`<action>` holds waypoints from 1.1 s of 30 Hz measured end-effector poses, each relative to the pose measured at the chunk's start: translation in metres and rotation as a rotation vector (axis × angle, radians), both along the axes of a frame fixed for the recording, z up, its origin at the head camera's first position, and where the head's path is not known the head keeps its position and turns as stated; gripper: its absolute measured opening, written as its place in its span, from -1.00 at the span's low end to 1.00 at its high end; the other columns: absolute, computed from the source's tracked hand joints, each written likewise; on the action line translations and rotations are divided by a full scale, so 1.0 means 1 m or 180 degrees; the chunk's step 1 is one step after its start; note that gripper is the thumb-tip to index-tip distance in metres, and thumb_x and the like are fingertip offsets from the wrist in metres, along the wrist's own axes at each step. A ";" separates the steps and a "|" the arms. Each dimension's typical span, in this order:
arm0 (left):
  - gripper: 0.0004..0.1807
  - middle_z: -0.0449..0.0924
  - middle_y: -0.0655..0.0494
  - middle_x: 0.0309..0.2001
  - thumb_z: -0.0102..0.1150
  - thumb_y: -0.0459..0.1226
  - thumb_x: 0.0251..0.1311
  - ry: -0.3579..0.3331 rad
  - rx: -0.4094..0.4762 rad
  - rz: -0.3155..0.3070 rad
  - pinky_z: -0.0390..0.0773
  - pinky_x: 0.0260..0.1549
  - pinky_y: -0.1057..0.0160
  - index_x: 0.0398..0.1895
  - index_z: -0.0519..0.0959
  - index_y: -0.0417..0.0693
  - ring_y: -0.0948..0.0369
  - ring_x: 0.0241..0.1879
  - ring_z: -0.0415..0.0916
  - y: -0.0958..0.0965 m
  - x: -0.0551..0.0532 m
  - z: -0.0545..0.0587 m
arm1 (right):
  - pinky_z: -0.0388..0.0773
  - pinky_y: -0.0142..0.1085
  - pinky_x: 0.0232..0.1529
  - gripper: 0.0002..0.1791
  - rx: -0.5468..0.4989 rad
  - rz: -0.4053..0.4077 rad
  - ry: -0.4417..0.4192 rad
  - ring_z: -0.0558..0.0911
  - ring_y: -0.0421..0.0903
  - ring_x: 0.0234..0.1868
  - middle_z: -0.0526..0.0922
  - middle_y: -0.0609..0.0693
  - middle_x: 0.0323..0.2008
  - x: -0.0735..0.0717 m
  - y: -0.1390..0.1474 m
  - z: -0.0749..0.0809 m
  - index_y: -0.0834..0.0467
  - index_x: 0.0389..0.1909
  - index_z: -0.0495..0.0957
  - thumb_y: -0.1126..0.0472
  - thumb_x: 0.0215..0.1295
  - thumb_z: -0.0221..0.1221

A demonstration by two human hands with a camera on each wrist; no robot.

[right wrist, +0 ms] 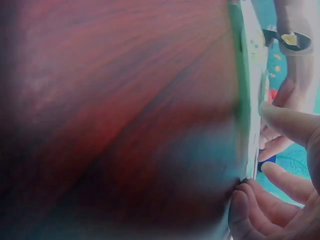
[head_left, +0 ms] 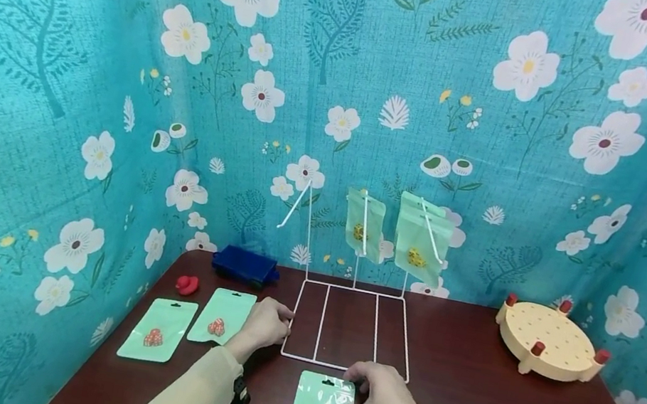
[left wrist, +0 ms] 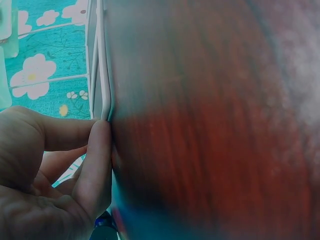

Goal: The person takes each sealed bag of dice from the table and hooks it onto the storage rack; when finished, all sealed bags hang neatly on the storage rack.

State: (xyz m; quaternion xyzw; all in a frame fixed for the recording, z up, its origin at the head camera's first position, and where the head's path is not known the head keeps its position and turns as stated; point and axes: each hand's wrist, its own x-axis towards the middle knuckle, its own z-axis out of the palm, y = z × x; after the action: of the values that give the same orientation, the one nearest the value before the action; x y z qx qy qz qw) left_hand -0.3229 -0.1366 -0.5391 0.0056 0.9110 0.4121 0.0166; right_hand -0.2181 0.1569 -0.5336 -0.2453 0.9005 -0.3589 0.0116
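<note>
My left hand (head_left: pixel 265 325) is at the near left side of a white wire display rack (head_left: pixel 320 324); in the left wrist view its thumb and finger pinch the rack's base wire (left wrist: pixel 104 65). At the table's front, my right hand (head_left: pixel 386 401) holds the right edge of a mint green pouch (head_left: pixel 306 401) showing yellow dice. In the right wrist view this pouch (right wrist: pixel 250 100) appears edge-on, its top corner between the curled fingertips (right wrist: pixel 240 202) and the thumb side. Green pouches with yellow dice hang on the rack's middle hook (head_left: pixel 363 227) and right hook (head_left: pixel 431 232).
Two green pouches with red dice, one nearer (head_left: pixel 160 332) and one farther (head_left: pixel 229 308), lie left of the rack. Behind them are a red rubber duck (head_left: pixel 187 285) and a blue object (head_left: pixel 246 265). A round pale stand with red-tipped legs (head_left: pixel 549 339) sits back right.
</note>
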 end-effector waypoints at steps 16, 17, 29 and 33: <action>-0.66 0.85 -0.07 -0.14 0.34 -0.52 0.30 -0.0017 0.0062 -0.0001 0.80 -0.40 0.23 0.10 0.86 -0.21 0.26 -0.44 0.69 0.000 0.003 0.000 | 0.49 -0.40 -0.25 -0.50 0.0018 0.0106 0.0041 0.60 -0.34 -0.29 0.63 -0.15 -0.23 0.001 -0.007 -0.001 -0.05 -0.16 0.72 0.22 -0.13 0.76; -0.66 0.85 -0.07 -0.15 0.35 -0.52 0.29 -0.0019 0.0061 0.0010 0.80 -0.40 0.23 0.09 0.86 -0.21 0.26 -0.45 0.69 0.000 0.003 0.000 | 0.49 -0.40 -0.24 -0.50 0.0008 0.0112 0.0053 0.60 -0.34 -0.29 0.63 -0.14 -0.22 0.001 -0.008 -0.001 -0.05 -0.16 0.73 0.23 -0.13 0.75; -0.68 0.81 -0.02 -0.25 0.35 -0.53 0.27 0.0009 0.0099 -0.0004 0.81 -0.41 0.23 0.05 0.87 -0.22 0.27 -0.47 0.69 -0.001 0.001 -0.001 | 0.55 -0.47 -0.34 -0.56 -0.0126 0.0044 0.0375 0.58 -0.43 -0.34 0.73 -0.19 -0.25 0.002 -0.009 -0.006 0.00 -0.14 0.82 0.46 -0.06 0.53; -0.67 0.83 -0.06 -0.21 0.35 -0.52 0.27 0.0003 0.0091 -0.0013 0.82 -0.39 0.22 0.06 0.87 -0.22 0.27 -0.47 0.70 0.000 0.000 -0.001 | 0.57 -0.47 -0.34 -0.54 -0.0176 -0.0036 0.0538 0.57 -0.45 -0.34 0.74 -0.18 -0.23 0.004 -0.010 -0.005 0.03 -0.09 0.84 0.52 -0.02 0.49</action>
State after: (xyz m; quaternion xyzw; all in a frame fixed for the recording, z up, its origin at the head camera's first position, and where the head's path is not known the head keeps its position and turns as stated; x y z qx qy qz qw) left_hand -0.3225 -0.1369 -0.5402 0.0079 0.9050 0.4251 0.0170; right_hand -0.2145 0.1465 -0.5391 -0.2699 0.8894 -0.3617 -0.0732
